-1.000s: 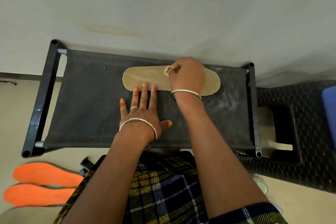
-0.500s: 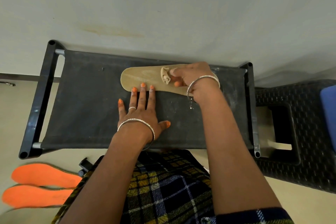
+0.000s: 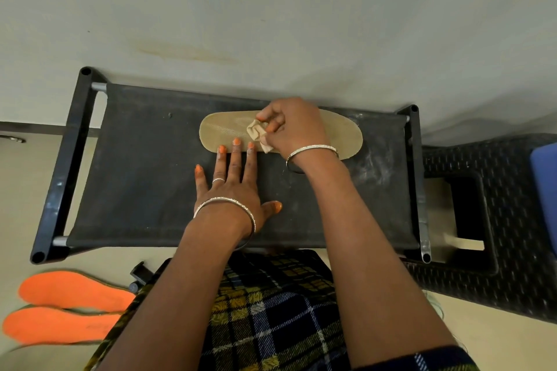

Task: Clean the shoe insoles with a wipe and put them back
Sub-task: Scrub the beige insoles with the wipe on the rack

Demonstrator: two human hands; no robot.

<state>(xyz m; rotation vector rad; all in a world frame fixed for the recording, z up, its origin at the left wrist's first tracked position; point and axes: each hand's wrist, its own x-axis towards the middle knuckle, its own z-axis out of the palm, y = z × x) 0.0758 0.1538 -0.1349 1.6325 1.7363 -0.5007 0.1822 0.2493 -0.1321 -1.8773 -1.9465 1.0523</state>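
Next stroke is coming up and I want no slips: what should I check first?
1. Right hand grips wipe: ok.
2. Wipe touches insole: ok.
3. Left hand fingertips rest on insole's near edge: ok.
4. Insole lies flat on bench: ok.
5. Insole surface clean: cannot tell.
6. Orange insoles on floor, apart from bench: ok.

A black fabric bench [image 3: 144,178] stands against a pale, stained wall [image 3: 271,9].
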